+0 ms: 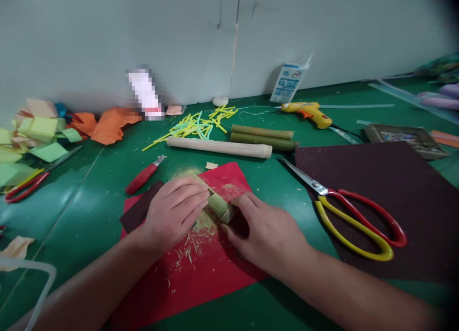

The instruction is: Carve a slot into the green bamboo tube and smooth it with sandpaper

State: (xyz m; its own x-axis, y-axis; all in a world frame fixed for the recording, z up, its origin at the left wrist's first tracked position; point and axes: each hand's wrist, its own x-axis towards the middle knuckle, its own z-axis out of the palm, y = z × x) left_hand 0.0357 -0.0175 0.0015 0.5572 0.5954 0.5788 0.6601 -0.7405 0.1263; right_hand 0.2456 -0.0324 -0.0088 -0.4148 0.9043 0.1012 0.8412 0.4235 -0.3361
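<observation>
A short green piece of bamboo (219,205) with an opening cut in its side lies slantwise over a red sheet (236,269). My left hand (178,207) is closed over its far part, fingers pressed together across it. At the near right end, my right hand (263,226) pinches the bamboo between thumb and fingers; the fingertips are partly hidden. Pale shavings (190,247) are scattered around the piece. A dark strip of sandpaper-like sheet (141,209) sticks out beneath my left hand. Just beyond that hand rests a red-handled craft knife (145,174).
Large scissors (344,202) lie on a dark sheet (387,178) at the right. Behind my hands are a pale stick (218,147), bamboo lengths (263,141), yellow straw pieces (193,125), a glue gun (308,113) and a carton (289,82). Folded papers (39,130) and more scissors (28,185) occupy the left.
</observation>
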